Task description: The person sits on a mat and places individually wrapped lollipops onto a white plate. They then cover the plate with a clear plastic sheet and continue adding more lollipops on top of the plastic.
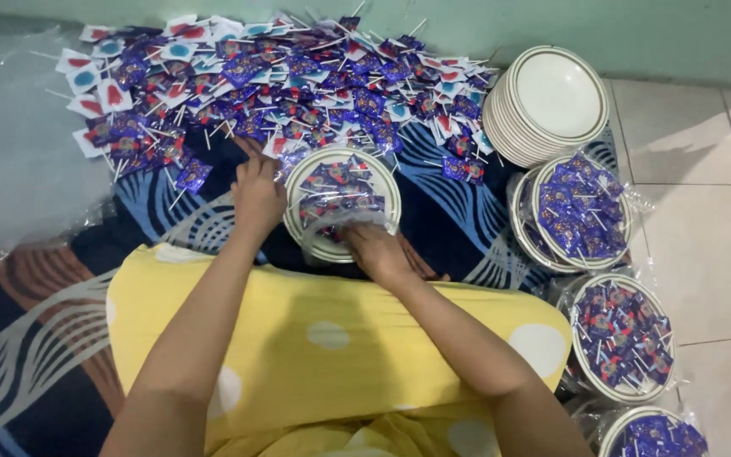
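Note:
A white plate (298, 182) with a dark rim sits in front of me, filled with several purple-wrapped lollipops (340, 179) under clear plastic wrap (342, 218). My left hand (257, 193) rests at the plate's left edge, fingers curled against the wrap. My right hand (376, 247) grips the wrap at the plate's near edge. A big heap of loose lollipops (281, 76) in purple and white wrappers lies just beyond the plate.
A stack of empty white plates (550, 103) stands at the right. Three wrapped, filled plates (579, 211), (623, 338), (649, 433) line the right side on the tiled floor (704, 169). A patterned mat (442, 211) and my yellow dotted lap (323, 330) lie below.

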